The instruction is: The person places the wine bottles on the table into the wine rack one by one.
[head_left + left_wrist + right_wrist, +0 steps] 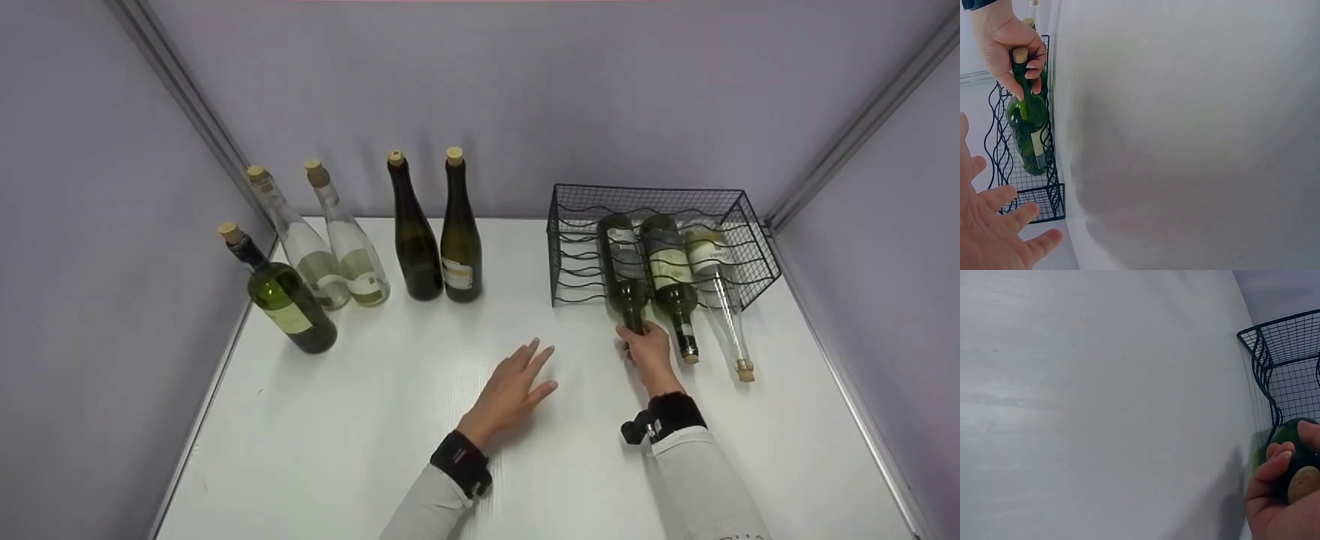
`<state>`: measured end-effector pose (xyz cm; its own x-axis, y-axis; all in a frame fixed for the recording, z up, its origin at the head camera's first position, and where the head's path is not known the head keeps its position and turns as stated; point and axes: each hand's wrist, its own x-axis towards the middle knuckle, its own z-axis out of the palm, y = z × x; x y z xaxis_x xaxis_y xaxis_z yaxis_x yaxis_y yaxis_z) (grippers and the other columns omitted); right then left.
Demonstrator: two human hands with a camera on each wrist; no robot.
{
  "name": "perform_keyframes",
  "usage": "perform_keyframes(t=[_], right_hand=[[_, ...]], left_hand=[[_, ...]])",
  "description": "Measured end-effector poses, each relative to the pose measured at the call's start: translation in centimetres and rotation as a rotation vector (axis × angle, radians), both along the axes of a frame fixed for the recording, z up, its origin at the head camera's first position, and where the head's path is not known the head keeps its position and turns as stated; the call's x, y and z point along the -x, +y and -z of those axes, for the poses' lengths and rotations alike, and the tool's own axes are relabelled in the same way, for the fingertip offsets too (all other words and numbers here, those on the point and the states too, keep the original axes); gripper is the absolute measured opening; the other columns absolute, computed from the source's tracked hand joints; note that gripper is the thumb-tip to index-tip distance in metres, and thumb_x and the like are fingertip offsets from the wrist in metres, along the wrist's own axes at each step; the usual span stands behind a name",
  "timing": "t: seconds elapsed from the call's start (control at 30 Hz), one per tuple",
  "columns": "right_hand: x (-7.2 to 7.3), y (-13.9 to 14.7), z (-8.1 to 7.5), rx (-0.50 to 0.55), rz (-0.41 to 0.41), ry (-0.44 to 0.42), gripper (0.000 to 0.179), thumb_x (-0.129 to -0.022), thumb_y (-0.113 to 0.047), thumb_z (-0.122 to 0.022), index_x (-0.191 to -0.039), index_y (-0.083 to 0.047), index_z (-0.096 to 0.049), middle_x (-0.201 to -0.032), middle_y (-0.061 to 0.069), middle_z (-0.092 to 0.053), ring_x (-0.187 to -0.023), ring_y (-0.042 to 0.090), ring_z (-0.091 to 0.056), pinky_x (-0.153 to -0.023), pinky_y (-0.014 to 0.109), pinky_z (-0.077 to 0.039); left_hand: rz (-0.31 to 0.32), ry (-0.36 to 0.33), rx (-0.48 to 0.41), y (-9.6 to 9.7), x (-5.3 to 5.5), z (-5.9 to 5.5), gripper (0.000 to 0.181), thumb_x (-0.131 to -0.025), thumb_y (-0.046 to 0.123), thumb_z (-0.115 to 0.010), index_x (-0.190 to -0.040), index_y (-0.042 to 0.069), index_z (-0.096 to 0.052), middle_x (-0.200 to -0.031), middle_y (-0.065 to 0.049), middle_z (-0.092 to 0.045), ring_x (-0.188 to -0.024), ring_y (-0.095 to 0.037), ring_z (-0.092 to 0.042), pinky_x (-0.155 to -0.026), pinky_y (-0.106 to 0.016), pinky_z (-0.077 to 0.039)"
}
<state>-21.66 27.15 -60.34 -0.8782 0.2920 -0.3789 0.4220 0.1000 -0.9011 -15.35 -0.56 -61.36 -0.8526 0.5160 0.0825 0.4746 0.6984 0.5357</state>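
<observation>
The outstretched right hand [648,351] grips a bottle [624,264] by its neck; the left hand [507,391] spreads its fingers; two bottles [670,268] share the rack [649,188].

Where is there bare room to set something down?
Bare: the white table in front of the standing bottles, left of the left hand, and the gap between those bottles and the wire rack. Crowded: the rack's right part, where three bottles lie side by side, the right hand gripping one.
</observation>
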Motion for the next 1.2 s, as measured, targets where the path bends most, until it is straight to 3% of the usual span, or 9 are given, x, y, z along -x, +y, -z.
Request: perform_keyframes(t=[0.17, 0.33, 0.43, 0.7, 0.8, 0.97, 1.2], right_hand=[[-0.6, -0.5, -0.4, -0.138, -0.032, -0.016, 0.065, -0.098, -0.023, -0.061, -0.149, 0.002, -0.029, -0.112, 0.019, -0.056, -0.087, 0.027, -0.063, -0.066, 0.03, -0.051], [-1.0, -1.0, -0.4, -0.385, -0.024, 0.028, 0.059, -0.095, -0.021, -0.063, -0.138, 0.007, -0.035, -0.123, 0.032, -0.054, -0.106, 0.039, -0.057, -0.084, 0.043, -0.048], [-1.0, -1.2, -0.3, -0.45, -0.019, 0.063, 0.054, -0.094, -0.017, -0.062, -0.132, 0.011, -0.036, -0.124, 0.036, -0.052, -0.113, 0.045, -0.053, -0.093, 0.051, -0.042], [-0.9, -1.2, -0.1, -0.444, -0.021, 0.094, 0.045, -0.096, -0.014, -0.059, -0.126, 0.009, -0.036, -0.122, 0.037, -0.052, -0.115, 0.047, -0.05, -0.097, 0.053, -0.039], [-1.0, -1.2, 0.0, -0.43, -0.022, 0.102, 0.042, -0.097, -0.015, -0.059, -0.125, 0.008, -0.037, -0.117, 0.035, -0.055, -0.105, 0.042, -0.057, -0.087, 0.048, -0.045], [-1.2, -1.0, 0.0, -0.353, -0.027, 0.086, 0.039, -0.1, -0.018, -0.054, -0.127, 0.005, -0.038, -0.107, 0.026, -0.058, -0.077, 0.026, -0.063, -0.058, 0.028, -0.051], [-1.2, -0.6, -0.1, -0.187, -0.019, 0.056, 0.041, -0.103, -0.023, -0.052, -0.132, 0.003, -0.041, -0.106, 0.02, -0.057, -0.078, 0.02, -0.063, -0.057, 0.025, -0.052]], left_hand=[[0.005, -0.001, -0.004, -0.1, -0.1, -0.3, 0.064, -0.102, 0.057, -0.031, -0.157, 0.024, -0.024, -0.161, -0.008, -0.023, -0.146, -0.027, -0.023, -0.116, -0.046, -0.022], [0.01, 0.003, 0.0, -0.1, -0.1, -0.4, 0.064, -0.103, 0.057, -0.031, -0.157, 0.024, -0.026, -0.16, -0.009, -0.024, -0.145, -0.027, -0.024, -0.116, -0.045, -0.023], [0.011, -0.002, -0.007, 0.1, -0.1, -0.3, 0.064, -0.102, 0.058, -0.03, -0.157, 0.025, -0.026, -0.161, -0.008, -0.023, -0.145, -0.026, -0.024, -0.116, -0.044, -0.022], [0.017, -0.057, -0.075, 0.7, -0.1, -0.4, 0.064, -0.102, 0.058, -0.032, -0.157, 0.026, -0.025, -0.161, -0.008, -0.023, -0.145, -0.025, -0.024, -0.116, -0.043, -0.023], [0.011, -0.102, -0.093, 1.2, -0.1, -0.5, 0.065, -0.101, 0.059, -0.031, -0.157, 0.028, -0.023, -0.161, -0.006, -0.021, -0.145, -0.024, -0.023, -0.116, -0.042, -0.023], [0.0, -0.159, -0.127, 2.0, 0.1, -0.7, 0.066, -0.1, 0.062, -0.029, -0.157, 0.03, -0.022, -0.162, -0.004, -0.021, -0.145, -0.022, -0.024, -0.115, -0.042, -0.024], [-0.004, -0.225, -0.181, 3.0, 0.1, -0.8, 0.065, -0.101, 0.06, -0.032, -0.157, 0.029, -0.022, -0.162, 0.0, -0.019, -0.146, -0.018, -0.021, -0.116, -0.04, -0.023]])
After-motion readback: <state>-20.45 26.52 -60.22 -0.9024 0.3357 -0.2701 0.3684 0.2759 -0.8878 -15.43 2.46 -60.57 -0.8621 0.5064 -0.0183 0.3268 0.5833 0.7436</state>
